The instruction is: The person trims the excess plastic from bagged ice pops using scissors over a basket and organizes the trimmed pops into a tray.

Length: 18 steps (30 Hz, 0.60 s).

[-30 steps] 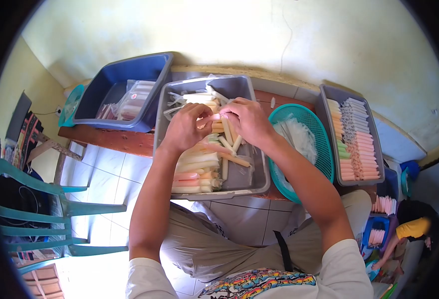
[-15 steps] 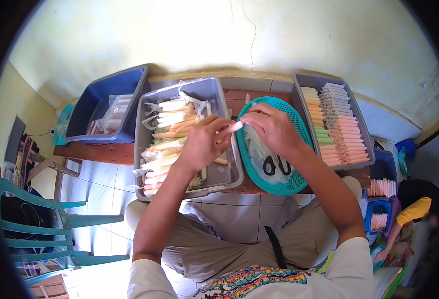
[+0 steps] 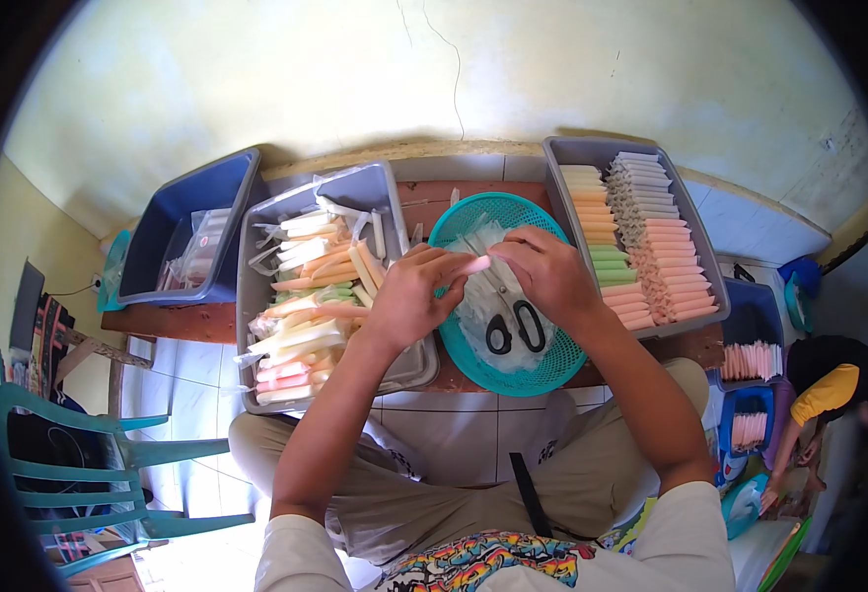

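Note:
My left hand (image 3: 422, 291) is closed around a pink ice pop (image 3: 476, 265), a slim tube whose end pokes out past my fingers toward the right. Facing that end, my right hand (image 3: 550, 276) has its thumb and fingers pinched together; what lies in the pinch is too small to make out. Both hands are raised over a teal mesh basket (image 3: 451, 347). Inside the basket, black-handled scissors (image 3: 515, 328) rest on a heap of clear plastic scraps (image 3: 478, 335). Left of my hands, a grey tub (image 3: 387, 189) holds loosely piled ice pops (image 3: 301, 331) in several colours.
To the right, a grey tub (image 3: 555, 158) holds neatly stacked ice pops (image 3: 673, 259). A dark blue tub (image 3: 145, 242) with plastic packs stands far left. A green plastic chair (image 3: 79, 474) is at lower left. Another person (image 3: 817, 400) works at the far right near smaller tubs.
The view has shifted, and the tubs and basket appear further left. My right fingers have come slightly away from the ice pop's tip. The scissors show more fully. The other person's arm has moved.

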Each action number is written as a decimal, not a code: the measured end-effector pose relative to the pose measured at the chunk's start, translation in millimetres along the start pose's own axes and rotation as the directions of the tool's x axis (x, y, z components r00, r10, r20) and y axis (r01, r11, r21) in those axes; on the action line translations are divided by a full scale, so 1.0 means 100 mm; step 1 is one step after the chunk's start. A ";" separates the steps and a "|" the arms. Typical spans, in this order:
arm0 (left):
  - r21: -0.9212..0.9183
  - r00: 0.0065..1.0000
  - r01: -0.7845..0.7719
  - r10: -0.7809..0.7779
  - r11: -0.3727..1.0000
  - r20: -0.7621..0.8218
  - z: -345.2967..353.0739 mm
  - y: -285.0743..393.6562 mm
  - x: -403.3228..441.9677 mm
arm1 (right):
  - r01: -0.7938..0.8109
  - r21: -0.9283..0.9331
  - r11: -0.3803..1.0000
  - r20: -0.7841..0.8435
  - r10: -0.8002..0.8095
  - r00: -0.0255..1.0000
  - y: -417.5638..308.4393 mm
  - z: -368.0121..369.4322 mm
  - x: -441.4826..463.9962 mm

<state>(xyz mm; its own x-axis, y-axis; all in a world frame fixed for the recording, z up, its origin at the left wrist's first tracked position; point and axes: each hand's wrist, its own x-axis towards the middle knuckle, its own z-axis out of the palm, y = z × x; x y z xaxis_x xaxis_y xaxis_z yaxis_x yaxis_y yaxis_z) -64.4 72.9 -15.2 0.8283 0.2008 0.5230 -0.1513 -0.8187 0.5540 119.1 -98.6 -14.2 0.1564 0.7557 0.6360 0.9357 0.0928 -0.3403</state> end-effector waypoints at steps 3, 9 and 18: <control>0.024 0.999 -0.050 0.050 0.998 -0.005 0.01 -0.01 -0.01 | -0.026 0.055 0.998 -0.032 0.028 0.999 -0.01 -0.01 -0.06; 0.059 0.996 -0.044 0.049 0.997 -0.069 -0.07 -0.06 -0.06 | -0.225 0.100 0.969 0.120 0.213 0.970 -0.10 -0.20 -0.25; 0.048 0.995 -0.029 0.033 0.998 -0.094 -0.07 -0.11 -0.11 | -0.489 -0.032 0.872 0.395 0.461 0.795 -0.20 0.18 -0.56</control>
<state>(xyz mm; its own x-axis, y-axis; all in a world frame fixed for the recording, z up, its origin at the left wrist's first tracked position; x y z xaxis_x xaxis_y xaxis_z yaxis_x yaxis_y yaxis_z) -75.5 83.6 -22.7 0.7686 0.2231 0.5996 -0.1492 -0.8489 0.5070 86.3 -131.4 -55.3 0.4304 0.8995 0.0750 0.7492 -0.3096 -0.5855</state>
